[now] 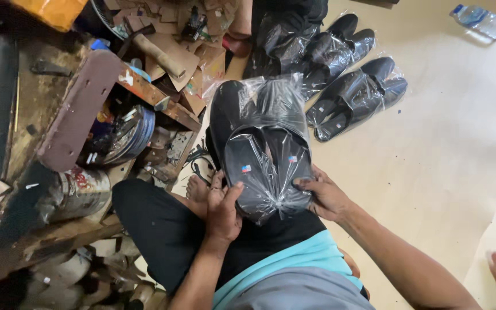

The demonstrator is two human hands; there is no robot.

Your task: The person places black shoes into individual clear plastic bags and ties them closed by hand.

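Both hands clamp a clear plastic bag point(268, 172) holding 2 black slippers, resting on the person's lap: left hand point(222, 209) grips its near left edge, right hand point(325, 195) its right side; more bagged slippers point(354, 97) lie on the floor point(443, 172) beyond

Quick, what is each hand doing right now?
Left hand: closed on the bagged black slippers, gripping their left side.
Right hand: closed on the same bag's right side.
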